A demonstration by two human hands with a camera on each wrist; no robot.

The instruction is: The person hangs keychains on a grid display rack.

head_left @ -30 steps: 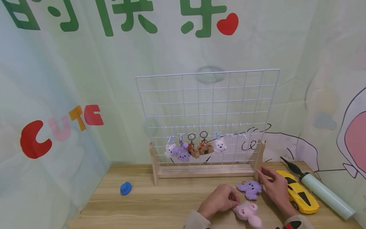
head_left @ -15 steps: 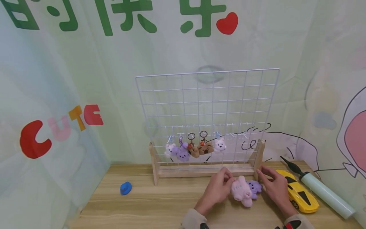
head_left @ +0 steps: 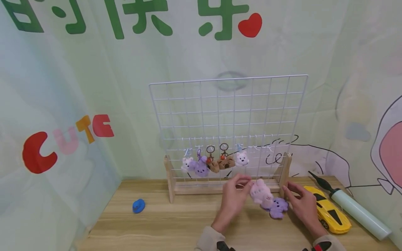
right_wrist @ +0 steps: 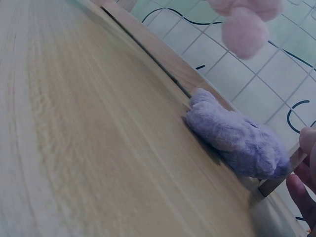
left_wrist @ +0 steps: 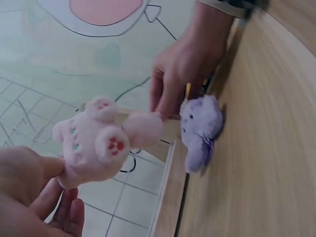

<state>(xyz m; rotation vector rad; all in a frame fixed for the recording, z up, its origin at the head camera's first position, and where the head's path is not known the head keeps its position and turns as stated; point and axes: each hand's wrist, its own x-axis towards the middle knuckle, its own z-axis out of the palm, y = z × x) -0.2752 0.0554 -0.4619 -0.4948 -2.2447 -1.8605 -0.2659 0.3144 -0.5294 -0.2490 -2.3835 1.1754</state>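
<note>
My left hand [head_left: 231, 200] pinches a small pink plush toy [head_left: 261, 192] by its edge, in the air before the grid rack [head_left: 235, 119]. Red paw marks and a round tail end show on the plush [left_wrist: 96, 140] in the left wrist view. With fingertips and thumb, my right hand [head_left: 304, 204] grips the right wooden foot [head_left: 285, 169] of the rack. Between the hands, a purple plush keychain [head_left: 278, 208] lies on the table, partly below the pink one. The right wrist view shows its lilac fur [right_wrist: 237, 138] close to the rack's base.
Several plush keychains hang on the rack's hooks, among them a purple one [head_left: 201, 168] and a white bear [head_left: 242, 158]. Bare white hooks [head_left: 267, 149] are further right. A yellow toy car [head_left: 329, 212] and pale green pump [head_left: 361, 214] lie right; a blue rubber duck [head_left: 138, 206] sits left.
My left hand has lifted the pink plush from the table and carried it forward, up toward the rack. My right hand has stayed at the wooden foot.
</note>
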